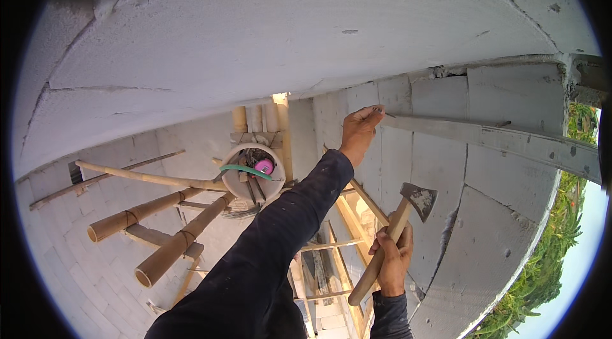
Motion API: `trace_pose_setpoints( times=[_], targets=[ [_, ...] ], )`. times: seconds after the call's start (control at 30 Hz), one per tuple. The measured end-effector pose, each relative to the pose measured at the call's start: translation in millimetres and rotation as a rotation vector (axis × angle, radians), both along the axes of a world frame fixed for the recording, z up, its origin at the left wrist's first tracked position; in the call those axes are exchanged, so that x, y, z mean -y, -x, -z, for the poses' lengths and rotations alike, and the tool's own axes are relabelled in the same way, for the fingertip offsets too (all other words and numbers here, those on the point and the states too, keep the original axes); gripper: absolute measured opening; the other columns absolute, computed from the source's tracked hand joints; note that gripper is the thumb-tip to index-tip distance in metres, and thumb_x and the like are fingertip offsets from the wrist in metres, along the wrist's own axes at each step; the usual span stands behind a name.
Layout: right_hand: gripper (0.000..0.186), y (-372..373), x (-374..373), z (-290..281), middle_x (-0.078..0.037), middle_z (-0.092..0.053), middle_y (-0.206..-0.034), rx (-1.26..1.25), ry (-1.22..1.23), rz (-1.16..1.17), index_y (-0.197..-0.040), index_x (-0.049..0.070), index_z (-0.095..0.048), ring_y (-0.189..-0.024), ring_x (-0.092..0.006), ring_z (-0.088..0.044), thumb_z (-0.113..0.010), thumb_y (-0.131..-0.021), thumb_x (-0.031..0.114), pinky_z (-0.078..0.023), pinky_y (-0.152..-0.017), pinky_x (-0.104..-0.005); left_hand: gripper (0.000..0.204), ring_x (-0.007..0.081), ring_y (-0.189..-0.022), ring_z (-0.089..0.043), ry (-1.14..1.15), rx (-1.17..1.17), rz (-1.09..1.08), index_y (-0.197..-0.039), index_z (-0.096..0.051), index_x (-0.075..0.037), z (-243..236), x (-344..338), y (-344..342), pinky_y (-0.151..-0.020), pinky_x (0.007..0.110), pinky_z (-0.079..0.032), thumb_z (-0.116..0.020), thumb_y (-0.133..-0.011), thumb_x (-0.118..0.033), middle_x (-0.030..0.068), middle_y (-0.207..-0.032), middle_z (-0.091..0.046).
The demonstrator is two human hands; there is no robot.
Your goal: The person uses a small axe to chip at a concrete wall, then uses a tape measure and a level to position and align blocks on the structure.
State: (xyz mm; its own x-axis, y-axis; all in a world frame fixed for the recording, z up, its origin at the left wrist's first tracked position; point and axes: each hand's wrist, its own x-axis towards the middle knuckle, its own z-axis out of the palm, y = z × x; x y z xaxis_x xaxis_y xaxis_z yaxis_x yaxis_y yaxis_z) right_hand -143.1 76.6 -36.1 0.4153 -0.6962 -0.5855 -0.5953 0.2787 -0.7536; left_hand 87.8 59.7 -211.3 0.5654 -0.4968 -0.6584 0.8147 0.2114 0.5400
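The left hand [363, 130] is up at the near end of a long pale board [459, 130], thumb and fingertips pinched together on what looks to me like a nail [391, 116], though its far end is too small to make out. The board runs off to the right of that hand, along the block wall [440, 163], with another nail [503, 124] poking out partway along. Lower down and nearer the body, the right hand [392, 262] has its fingers wrapped round the wooden handle of a hatchet [399, 216], head up, blade edge turned away from the left hand.

If this is nailing, I'd want the pinch kept low on the nail and the nail square to the board. The hatchet's blunt back should face the nail, with light taps first and the fingertips clear before any hard blow. Left of the left hand sits a bucket [269, 188] holding a pink tape measure [264, 166]; bamboo poles [176, 248] jut out beyond it, so footing deserves care.
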Motion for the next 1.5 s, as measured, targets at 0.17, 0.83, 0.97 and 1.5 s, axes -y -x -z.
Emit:
trace_pose_setpoints(
  times=[0.17,0.83,0.97,1.5],
  targets=[
    [0.035,66.4,-30.1,-1.0,-0.005,-0.060,-0.076,-0.185,-0.318,0.074,-0.127,0.007,-0.053,-0.056,-0.0121,-0.057,-0.067,-0.108,0.032,-0.048,-0.051,-0.0278,0.026,0.0038,-0.067,-0.045,0.030,0.112,0.020,-0.120,-0.079,-0.008,40.8,53.6,4.2,-0.059,0.022,-0.040,-0.075,-0.103,-0.027,-0.0061,-0.094,-0.068],
    [0.071,-35.9,67.5,53.4,-0.033,-0.059,-0.145,-0.207,0.402,-0.629,-0.169,0.007,-0.031,-0.134,-0.0454,-0.061,-0.039,-0.115,0.052,-0.049,-0.112,-0.0481,0.059,0.0172,-0.100,-0.058,-0.028,0.699,0.399,-0.145,-0.069,-0.014,81.3,55.9,11.9,-0.094,0.036,-0.050,-0.061,-0.107,-0.059,0.0048,-0.104,-0.066],
    [0.068,-44.6,82.9,67.4,-0.030,-0.065,-0.134,-0.242,0.454,-0.653,-0.170,0.010,-0.033,-0.121,-0.0424,-0.068,-0.040,-0.116,0.050,-0.054,-0.104,-0.0479,0.051,0.0186,-0.107,-0.065,0.012,0.624,0.443,-0.140,-0.070,-0.009,66.9,56.1,10.9,-0.098,0.036,-0.052,-0.062,-0.110,-0.048,0.0096,-0.120,-0.074],
    [0.060,-44.0,84.8,60.5,-0.020,-0.067,-0.106,-0.282,0.550,-0.740,-0.169,0.019,-0.038,-0.091,-0.0318,-0.070,-0.050,-0.115,0.041,-0.058,-0.086,-0.0442,0.051,0.0207,-0.115,-0.064,0.066,0.689,0.458,-0.141,-0.068,-0.007,90.6,61.3,6.8,-0.103,0.035,-0.050,-0.063,-0.109,-0.047,0.0119,-0.122,-0.073]
  ],
)
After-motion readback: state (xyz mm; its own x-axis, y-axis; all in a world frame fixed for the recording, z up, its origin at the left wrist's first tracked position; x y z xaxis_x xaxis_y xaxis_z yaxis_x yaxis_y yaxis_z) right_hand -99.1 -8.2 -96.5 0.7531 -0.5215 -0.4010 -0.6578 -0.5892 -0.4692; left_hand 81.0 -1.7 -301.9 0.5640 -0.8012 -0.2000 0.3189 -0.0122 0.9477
